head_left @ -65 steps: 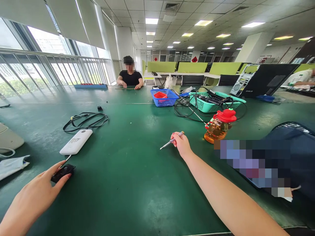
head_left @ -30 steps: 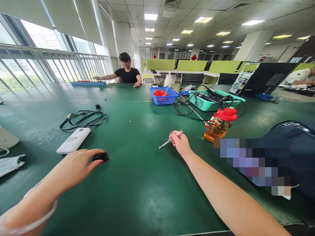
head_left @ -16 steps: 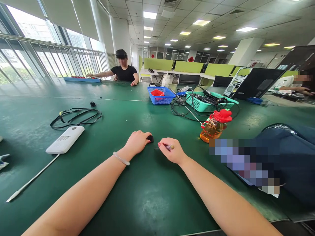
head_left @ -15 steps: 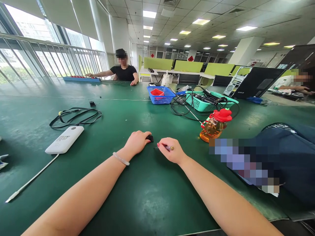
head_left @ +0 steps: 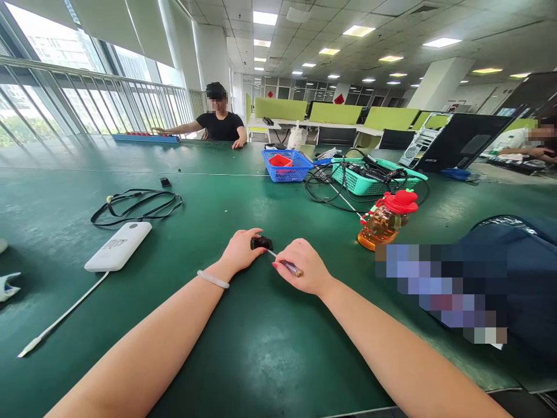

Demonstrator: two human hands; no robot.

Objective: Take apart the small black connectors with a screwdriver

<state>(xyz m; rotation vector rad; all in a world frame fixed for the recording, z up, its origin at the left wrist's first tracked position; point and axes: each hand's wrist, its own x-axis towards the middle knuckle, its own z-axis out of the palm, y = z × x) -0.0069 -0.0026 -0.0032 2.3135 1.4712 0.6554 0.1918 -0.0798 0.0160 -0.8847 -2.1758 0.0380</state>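
Observation:
My left hand (head_left: pixel 242 249) grips a small black block-like part (head_left: pixel 262 242) by its left end, low over the green table (head_left: pixel 270 348). What exactly the part is, I cannot tell. In my right hand (head_left: pixel 302 266) is a small screwdriver (head_left: pixel 292 268), its handle held between thumb and fingers. The thin shaft points left and its tip meets the lower right side of the black part, or lies very close to it. A pale bangle (head_left: pixel 213 280) circles my left wrist.
To the left lie a white power bank (head_left: pixel 118 247) and a coiled black cable (head_left: pixel 137 208). A red-lidded bottle (head_left: pixel 387 220), a blue basket (head_left: pixel 287 167) and a green basket (head_left: pixel 369 183) with cables stand right of centre. A person (head_left: pixel 221 122) sits across.
My left hand has turned the black part so more of it shows. The screwdriver has moved left and up, and its tip now reaches the part.

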